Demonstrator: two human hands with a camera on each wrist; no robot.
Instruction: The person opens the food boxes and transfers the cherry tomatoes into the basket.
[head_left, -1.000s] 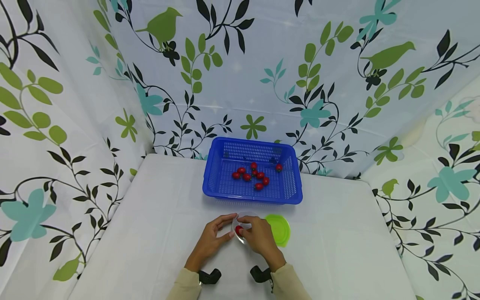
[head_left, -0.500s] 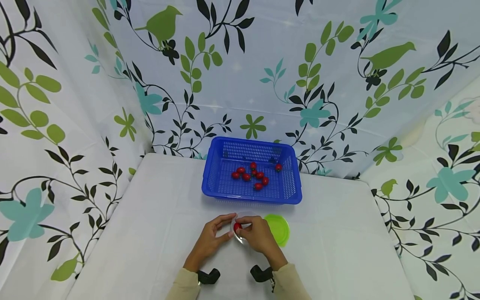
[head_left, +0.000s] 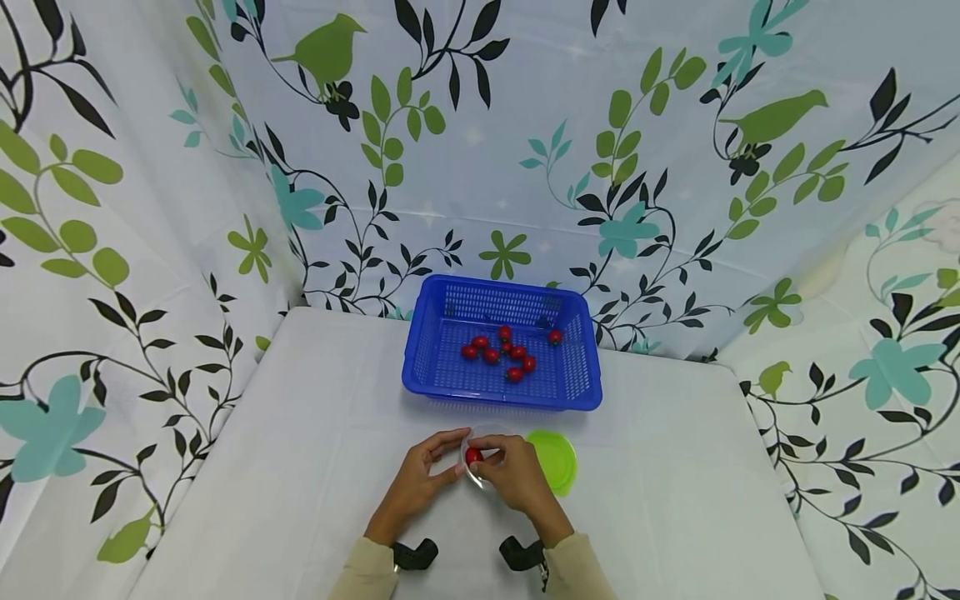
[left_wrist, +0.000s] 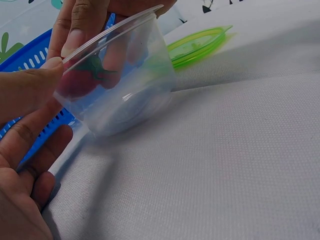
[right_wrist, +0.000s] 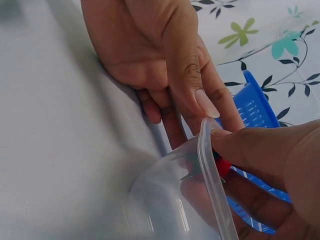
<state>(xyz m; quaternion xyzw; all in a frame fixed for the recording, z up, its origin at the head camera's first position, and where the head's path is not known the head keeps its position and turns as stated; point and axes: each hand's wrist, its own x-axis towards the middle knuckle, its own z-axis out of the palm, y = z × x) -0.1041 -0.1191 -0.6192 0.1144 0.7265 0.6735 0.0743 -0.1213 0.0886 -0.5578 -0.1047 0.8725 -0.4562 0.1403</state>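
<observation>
My left hand (head_left: 420, 482) grips a clear plastic cup (left_wrist: 137, 95) at its rim, with the thumb and fingers at its left side. A red cherry tomato (head_left: 473, 456) with a green stem is inside the cup, near the rim. The fingers of my right hand (head_left: 516, 472) reach over the rim and pinch this tomato. In the left wrist view, the cup's wall lies in front of the tomato. To the right of my right hand, a bright green lid (head_left: 557, 462) lies on the table, partly covered by that hand in the head view.
Behind the hands stands a blue plastic basket (head_left: 502, 402) with several cherry tomatoes (head_left: 514, 375) in it. A white cloth covers the table (head_left: 675, 467). Patterned curtains (head_left: 480, 125) hang at the back and both sides.
The tomato has shifted slightly toward the cup's far left rim in my right fingers and shows more fully. My left hand keeps its hold on the cup; the basket and lid stay put.
</observation>
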